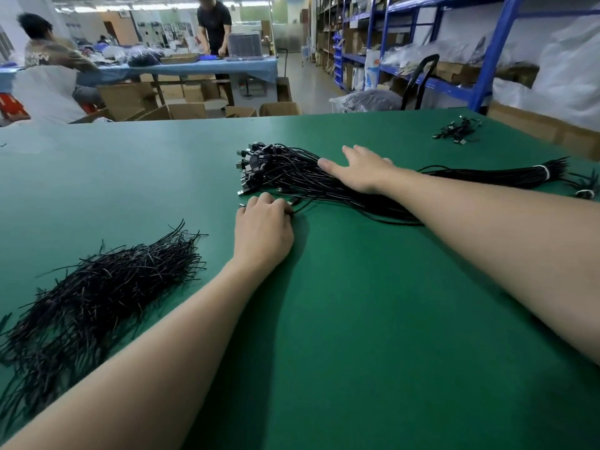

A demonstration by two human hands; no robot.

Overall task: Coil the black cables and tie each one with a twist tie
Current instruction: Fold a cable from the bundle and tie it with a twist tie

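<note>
Twist ties [97, 287] lie in a loose pile at 8 o'clock on the green table [357, 319]. The left hand [263, 228], near centre, curls its fingers onto a single cable [303, 205]. The right hand [360, 172], fingers straight, presses flat on the bundle of black cables [282, 170] at 1 o'clock.

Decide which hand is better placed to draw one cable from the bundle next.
Left. The left hand curls its fingers round a loose cable at the near edge; the right hand lies flat on the bundle.
</note>
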